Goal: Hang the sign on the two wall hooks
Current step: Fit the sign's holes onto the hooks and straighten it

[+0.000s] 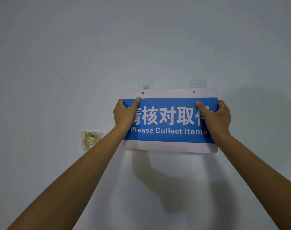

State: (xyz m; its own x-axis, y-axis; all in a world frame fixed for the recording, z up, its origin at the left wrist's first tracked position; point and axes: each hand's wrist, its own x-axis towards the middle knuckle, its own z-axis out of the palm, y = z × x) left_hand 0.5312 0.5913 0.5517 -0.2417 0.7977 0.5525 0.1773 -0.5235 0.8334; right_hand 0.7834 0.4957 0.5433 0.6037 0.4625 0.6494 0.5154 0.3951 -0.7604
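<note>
Left hand [124, 113] and right hand [214, 116] grip the sign [169, 120] — one at each end. Its two holes sit just below the left hook [146, 86] and right hook [197, 85] — not yet hung.

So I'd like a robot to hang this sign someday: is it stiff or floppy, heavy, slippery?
The sign probably is stiff: held only at its two ends by the left hand and right hand, its edges stay straight with no sag. It seems light, since thumbs and fingers alone carry it. The smooth, glossy-looking face may be slippery, so gripping around the edges looks wise.
</note>
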